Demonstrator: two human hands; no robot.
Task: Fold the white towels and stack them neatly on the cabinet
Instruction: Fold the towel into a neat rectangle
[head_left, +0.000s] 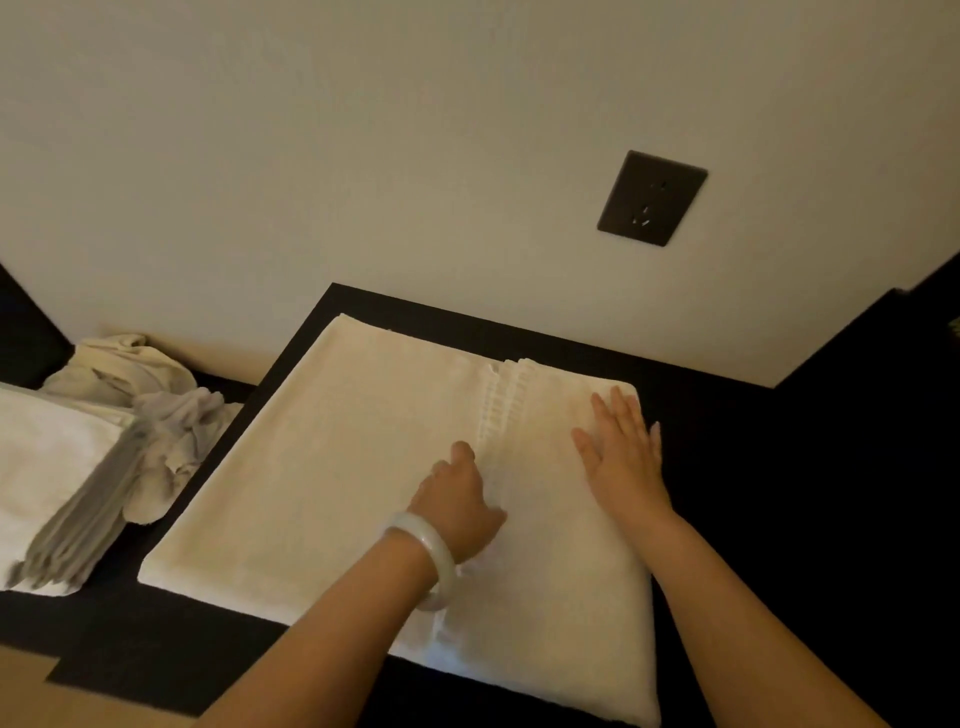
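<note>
A large white towel (322, 467) lies spread flat on the black cabinet top (753, 493), with two hemmed edges meeting in a seam down its right part. My left hand (460, 499), a pale bangle on its wrist, has its fingers curled at that seam and pinches the towel's edge. My right hand (621, 447) lies flat with straight fingers, pressing the towel's right-hand flap near its far corner.
A heap of crumpled white towels (124, 374) and a flat white cloth with grey folded edges (57, 467) lie to the left. A dark wall socket (652, 197) sits on the pale wall behind. A black surface extends right (857, 415).
</note>
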